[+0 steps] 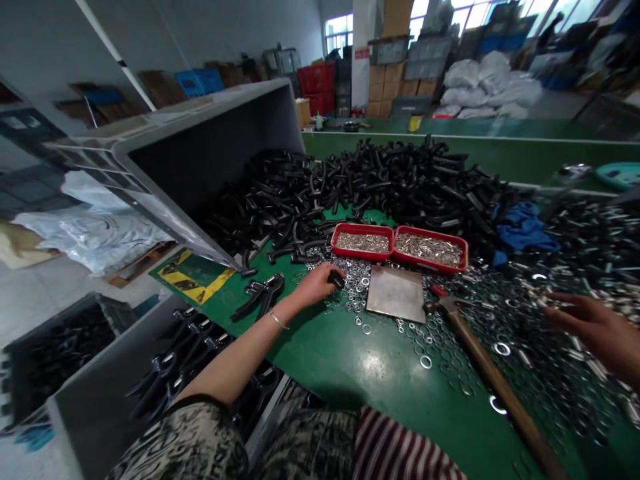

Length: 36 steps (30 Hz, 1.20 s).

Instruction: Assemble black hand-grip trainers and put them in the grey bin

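Observation:
My left hand (316,285) is closed around a small black part (337,280), only its dark end showing past the fingers. Below it, scattered metal rings (356,283) cover the green tabletop. To the right, my right hand (593,327) reaches over a heap of small shiny metal pieces (540,360), its fingers stretched out and apart. Between the hands lies a flat square metal plate (397,293). A hammer (490,373) with a wooden handle rests beside the plate, its head close to the plate's right edge.
Two red trays (363,241) of tiny metal pins stand behind the plate. A big pile of curved black parts (400,177) spills from a tipped grey crate (210,127). Assembled black pieces (260,293) lie at the left edge. A blue cloth (525,227) sits right.

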### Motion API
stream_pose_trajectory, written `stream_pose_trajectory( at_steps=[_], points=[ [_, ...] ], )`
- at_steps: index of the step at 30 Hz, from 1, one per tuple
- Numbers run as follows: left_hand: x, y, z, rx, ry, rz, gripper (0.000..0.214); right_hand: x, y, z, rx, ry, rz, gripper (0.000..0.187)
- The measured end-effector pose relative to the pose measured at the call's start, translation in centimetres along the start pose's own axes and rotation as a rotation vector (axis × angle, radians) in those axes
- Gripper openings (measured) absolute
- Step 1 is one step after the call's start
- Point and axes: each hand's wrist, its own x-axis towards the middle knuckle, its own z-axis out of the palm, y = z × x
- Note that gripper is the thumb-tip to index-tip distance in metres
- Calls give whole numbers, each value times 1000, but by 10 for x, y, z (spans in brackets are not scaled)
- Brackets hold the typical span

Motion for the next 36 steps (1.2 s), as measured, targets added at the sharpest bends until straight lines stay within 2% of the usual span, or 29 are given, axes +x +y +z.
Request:
stream_pose_trajectory(
  at_steps=[3, 6, 9, 12, 16, 19, 22, 25, 27, 31, 36],
  points=[
    [5, -3, 23, 364, -133, 50, 43, -10, -40, 22, 292, -123, 212, 30],
    [9, -2, 42, 495, -162, 6, 27, -31, -78, 58, 452, -198, 233, 34],
    [10, 0, 49, 458, -115, -34, 20, -55, -111, 101, 584, -215, 226, 37],
    [12, -3, 42, 364, -43, -56, 29, -70, -135, 139, 744, -302, 185, 39],
    [20, -4, 30, 112, 138, -116, 37, -71, -152, 173, 938, -432, 244, 43],
    [25, 11, 40, -74, 196, -153, 29, -68, -160, 184, 970, -435, 241, 44],
    [22, 40, 69, -291, 149, -158, 24, -69, -170, 184, 982, -411, 208, 44],
    [12, 72, 97, -777, 38, -232, 28, -75, -178, 180, 973, -449, 161, 41],
    [7, 87, 107, -1040, -27, -296, 33, -77, -180, 176, 970, -487, 135, 40],
    [3, 100, 109, -1216, -69, -360, 37, -73, -178, 174, 1013, -554, 172, 37],
    [6, 98, 109, -1320, -14, -467, 45, -61, -171, 177, 1063, -648, 258, 34]
  ],
)
